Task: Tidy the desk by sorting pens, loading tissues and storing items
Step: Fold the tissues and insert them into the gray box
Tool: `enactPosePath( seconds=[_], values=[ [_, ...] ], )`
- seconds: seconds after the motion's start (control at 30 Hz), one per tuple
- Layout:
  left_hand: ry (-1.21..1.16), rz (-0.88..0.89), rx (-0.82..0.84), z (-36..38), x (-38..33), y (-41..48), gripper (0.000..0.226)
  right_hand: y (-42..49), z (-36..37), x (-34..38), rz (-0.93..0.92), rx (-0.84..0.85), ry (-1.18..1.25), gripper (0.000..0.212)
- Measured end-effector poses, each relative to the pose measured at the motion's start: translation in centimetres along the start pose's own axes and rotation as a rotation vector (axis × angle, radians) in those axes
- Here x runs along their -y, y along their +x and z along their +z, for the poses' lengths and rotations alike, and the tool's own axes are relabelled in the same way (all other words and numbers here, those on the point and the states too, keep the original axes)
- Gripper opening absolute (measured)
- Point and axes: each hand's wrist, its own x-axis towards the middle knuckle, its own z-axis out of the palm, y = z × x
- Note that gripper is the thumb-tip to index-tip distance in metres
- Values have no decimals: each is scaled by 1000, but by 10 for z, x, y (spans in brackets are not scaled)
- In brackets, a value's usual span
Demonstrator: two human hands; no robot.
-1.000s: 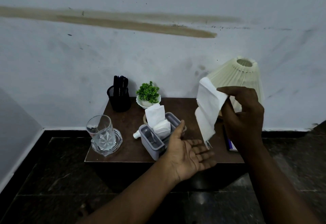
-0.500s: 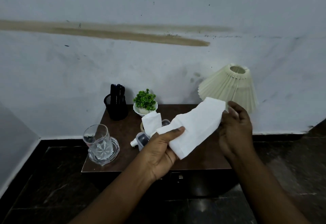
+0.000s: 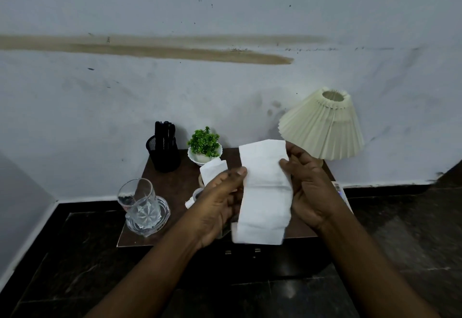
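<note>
The small brown table (image 3: 175,186) stands on the dark floor (image 3: 75,255), right against the wall. At its far left is a black mesh cup (image 3: 163,157) full of black pens (image 3: 163,130). Just right of the cup is a little green plant (image 3: 204,142) in a white bowl. A lamp (image 3: 322,127) with a cream folded shade stands at the far right. At the near left a clear glass (image 3: 137,197) sits in a glass dish (image 3: 163,214). In the middle a white tissue (image 3: 212,171) sticks up; what holds it is mostly hidden. A flat book (image 3: 340,190) pokes out at the right edge.
</note>
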Motion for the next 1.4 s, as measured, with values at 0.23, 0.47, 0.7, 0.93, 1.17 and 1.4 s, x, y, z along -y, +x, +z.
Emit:
enactPosePath(
  seconds=[0.23,0.47,0.7,0.93,1.17,1.4],
  values=[
    [-31,242,-101,9,11,10,23,1,10,-15,25,49,-114,40],
    [-74,254,-195,5,6,15,17,-2,3,-8,198,137,-145,38],
    [43,272,-177,-1,5,14,23,-3,-3,-3,180,214,-279,15],
    [87,239,-168,-6,5,13,25,2,-8,-5,184,103,-263,19],
    [100,263,-214,-7,3,13,27,1,-11,-5,145,306,-427,33],
    [31,276,-249,-6,1,13,27,-2,-9,-4,-10,318,-575,40]
  ],
)
